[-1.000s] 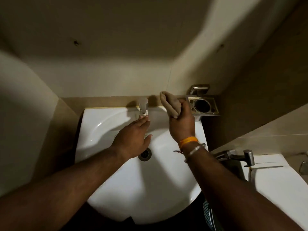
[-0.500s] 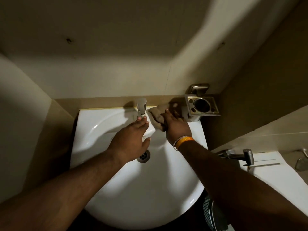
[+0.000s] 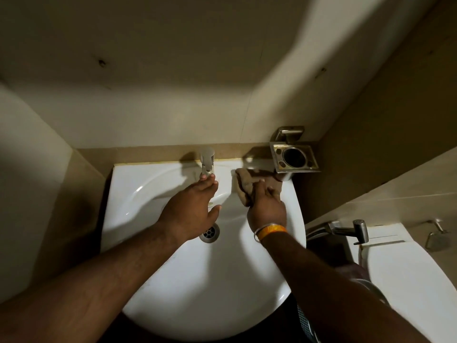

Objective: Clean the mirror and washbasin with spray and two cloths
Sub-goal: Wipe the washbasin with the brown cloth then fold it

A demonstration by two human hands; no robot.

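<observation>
Since a second ago the right hand [image 3: 267, 209] has come down from beside the square steel tumbler holder [image 3: 294, 158] and now presses the crumpled beige cloth [image 3: 247, 188] onto the back right rim of the white oval ceramic washbasin [image 3: 197, 280] — fingers spread flat over the cloth, just below the holder. Stretched out with fingers straight and holding nothing, the left hand [image 3: 193, 209] has its fingertips touching the spout of the chrome tap [image 3: 207, 160], the round metal drain [image 3: 210, 232] partly hidden beneath its palm. An orange wristband [image 3: 272, 230] circles the right wrist — to the right stands a white toilet [image 3: 405, 276] with a chrome hand sprayer [image 3: 356, 230] beside it.
</observation>
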